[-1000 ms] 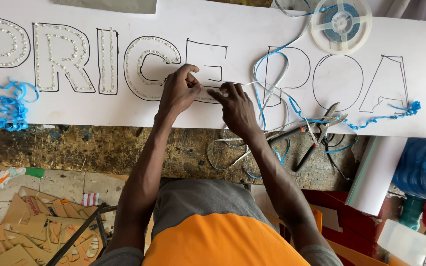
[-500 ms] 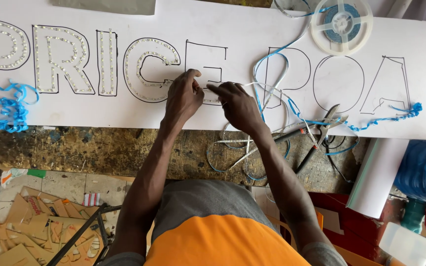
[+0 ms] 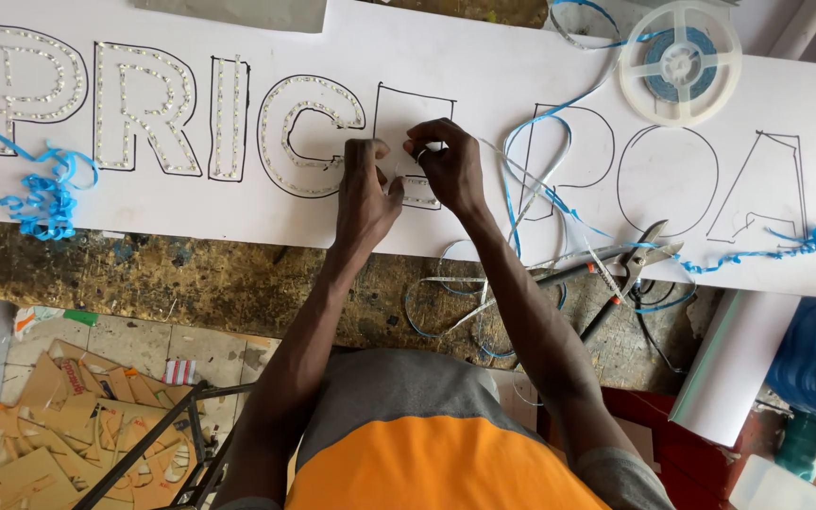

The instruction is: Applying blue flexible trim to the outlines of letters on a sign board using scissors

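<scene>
Both hands are down on the white sign board, working at the outlined letter after the four already filled with LED strip. The left hand presses flat beside the right hand, whose fingertips pinch a bit of LED strip. A white reel, blue backing ribbon and snips lie nearby.

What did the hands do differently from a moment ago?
Both hands slid a little way up the white board, farther from the person. The left hand now presses on the outlined letter, and the right hand pinches the light strip higher on that letter. The reel, the blue curls and the snips stayed where they were.
</scene>
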